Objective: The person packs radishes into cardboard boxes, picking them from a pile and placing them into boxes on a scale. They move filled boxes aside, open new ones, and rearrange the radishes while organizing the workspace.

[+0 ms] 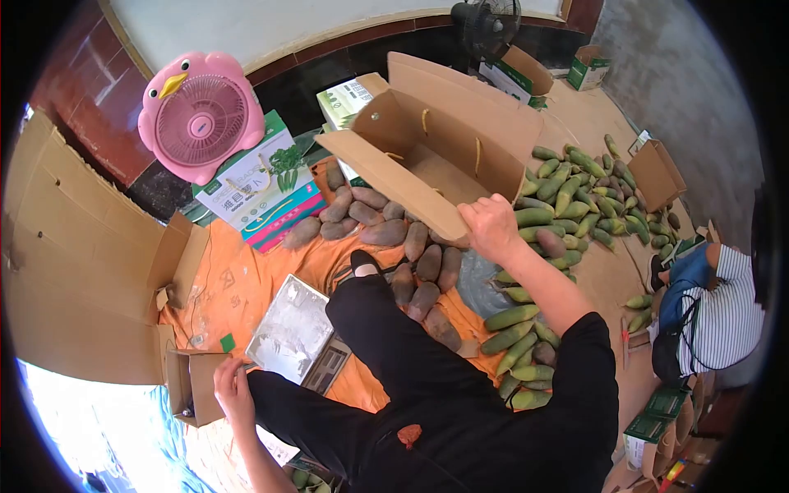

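Holding large carton [431, 152] by flap, clamped in fingers of right hand [490, 228]. Showing left hand [234, 389] at small box [197, 380]; cannot tell finger spread.

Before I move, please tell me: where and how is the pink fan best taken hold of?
I would take the pink fan by both sides of its round outer rim, coming from the front: it faces you, and the solid rim surrounds the grille. Free your right hand first; it holds the big open box.
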{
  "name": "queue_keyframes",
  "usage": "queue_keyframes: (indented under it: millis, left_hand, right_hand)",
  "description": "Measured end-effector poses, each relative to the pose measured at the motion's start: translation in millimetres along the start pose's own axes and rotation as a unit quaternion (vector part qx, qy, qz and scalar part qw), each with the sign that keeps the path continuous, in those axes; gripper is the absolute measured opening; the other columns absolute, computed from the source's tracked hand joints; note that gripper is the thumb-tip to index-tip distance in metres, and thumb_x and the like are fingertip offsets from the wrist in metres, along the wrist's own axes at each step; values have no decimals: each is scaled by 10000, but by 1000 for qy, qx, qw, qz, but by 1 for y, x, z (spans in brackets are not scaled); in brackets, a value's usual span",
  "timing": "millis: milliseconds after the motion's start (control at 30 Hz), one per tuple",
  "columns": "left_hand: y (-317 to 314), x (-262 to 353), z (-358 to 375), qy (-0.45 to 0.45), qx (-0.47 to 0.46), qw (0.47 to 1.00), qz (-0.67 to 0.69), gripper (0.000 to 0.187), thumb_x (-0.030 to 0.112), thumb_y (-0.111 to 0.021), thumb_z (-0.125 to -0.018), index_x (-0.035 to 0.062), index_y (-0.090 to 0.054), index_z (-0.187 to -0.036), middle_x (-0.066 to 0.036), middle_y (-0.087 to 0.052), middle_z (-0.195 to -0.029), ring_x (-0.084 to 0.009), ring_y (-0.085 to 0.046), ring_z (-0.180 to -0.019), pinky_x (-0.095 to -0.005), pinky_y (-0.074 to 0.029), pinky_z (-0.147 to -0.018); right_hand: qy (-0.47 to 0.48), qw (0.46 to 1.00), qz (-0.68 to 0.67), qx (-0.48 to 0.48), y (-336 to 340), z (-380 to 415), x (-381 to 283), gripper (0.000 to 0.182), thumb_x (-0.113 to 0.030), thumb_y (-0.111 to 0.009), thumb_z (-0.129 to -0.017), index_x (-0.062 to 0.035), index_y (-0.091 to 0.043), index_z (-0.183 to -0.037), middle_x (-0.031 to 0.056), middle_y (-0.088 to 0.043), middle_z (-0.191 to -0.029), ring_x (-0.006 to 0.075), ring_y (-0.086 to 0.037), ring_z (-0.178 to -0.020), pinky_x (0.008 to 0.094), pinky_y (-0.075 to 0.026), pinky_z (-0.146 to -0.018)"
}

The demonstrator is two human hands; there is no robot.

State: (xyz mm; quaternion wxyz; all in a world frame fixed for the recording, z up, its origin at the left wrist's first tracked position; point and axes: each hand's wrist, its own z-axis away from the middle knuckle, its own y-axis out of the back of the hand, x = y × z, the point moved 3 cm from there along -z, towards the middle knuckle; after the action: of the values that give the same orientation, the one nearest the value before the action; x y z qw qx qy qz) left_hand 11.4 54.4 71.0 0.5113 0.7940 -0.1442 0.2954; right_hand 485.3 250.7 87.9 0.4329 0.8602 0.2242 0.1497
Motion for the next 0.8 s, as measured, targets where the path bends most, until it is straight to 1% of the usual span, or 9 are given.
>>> queue_keyframes:
  millis: [367, 400, 433, 567, 600, 633, 700, 733, 800]
  left_hand:
    - [35, 66, -76, -93, 13, 995, -26, 255, -35, -566, -795, -4, -612, -1044, -119, -572, -1120, -275, -532, -1090, -351, -400, -948]
    - [40, 71, -82, -86, 12, 996, -30, 255, -35, -566, -795, -4, -612, -1044, -119, -572, -1120, -275, -532, -1090, -351, -400, -948]
    - [43, 76, -86, -103, -5, 993, -48, 297, -22, -584, -779, 4, -603, -1074, -121, -550, -1169, -281, -503, -1134, -361, -378, -976]
    - [44, 92, -84, -138, -96, 981, -98, 444, 27, -622, -736, 32, -560, -1175, -131, -495, -1269, -295, -412, -1240, -387, -320, -1037]
    - [43, 88, -83, -131, -138, 974, -124, 534, 191, -680, -738, 53, -530, -1231, -134, -478, -1293, -295, -377, -1269, -398, -296, -1055]
    - [45, 79, -82, -134, -144, 973, -123, 534, 191, -680, -738, 53, -530, -1231, -134, -478, -1293, -295, -377, -1269, -398, -296, -1055]
    - [43, 52, -73, -119, -275, 953, -48, 654, 374, -711, -719, 58, -513, -1256, -130, -478, -1299, -284, -379, -1272, -395, -296, -1054]
    - [41, 40, -68, -56, -321, 945, 24, 782, 549, -690, -686, 53, -508, -1263, -126, -485, -1298, -273, -401, -1255, -392, -295, -1050]
    - [42, 15, -56, 1, -346, 936, 66, 674, 458, -698, -722, 57, -532, -1238, -135, -494, -1290, -278, -419, -1237, -385, -305, -1039]
  right_hand:
    - [203, 976, -46, 69, 27, -77, -74, 58, -128, -553, -659, -97, -515, -689, -2, -481, -566, 154, -499, -589, 294, -359, -589]
    - [231, 969, -57, 57, 27, -83, -84, 96, -124, -561, -658, -82, -553, -744, -8, -487, -576, 149, -500, -591, 288, -357, -589]
    - [259, 962, -71, 44, 23, -86, -96, 152, -120, -570, -657, -67, -592, -798, -14, -493, -585, 143, -502, -594, 283, -355, -589]
    - [322, 933, -155, 47, 0, -97, -143, 57, -134, -551, -680, -100, -544, -725, -24, -458, -569, 128, -498, -594, 273, -353, -593]
    - [327, 928, -171, 52, -7, -99, -156, 44, -142, -550, -685, -111, -524, -702, -28, -453, -565, 127, -501, -597, 276, -354, -594]
    - [329, 924, -185, 58, -16, -101, -168, 54, -149, -549, -691, -122, -503, -679, -32, -448, -560, 126, -504, -601, 279, -355, -596]
    - [339, 910, -229, 60, -47, -99, -191, 97, -149, -559, -666, -149, -482, -607, -25, -502, -549, 150, -551, -605, 305, -368, -614]
    - [349, 898, -262, 49, -61, -97, -202, 86, -148, -565, -659, -154, -496, -607, -24, -529, -563, 154, -565, -615, 313, -372, -619]
    - [370, 881, -294, 27, -83, -86, -227, 78, -163, -566, -659, -155, -501, -617, -24, -543, -577, 156, -560, -624, 314, -371, -618]
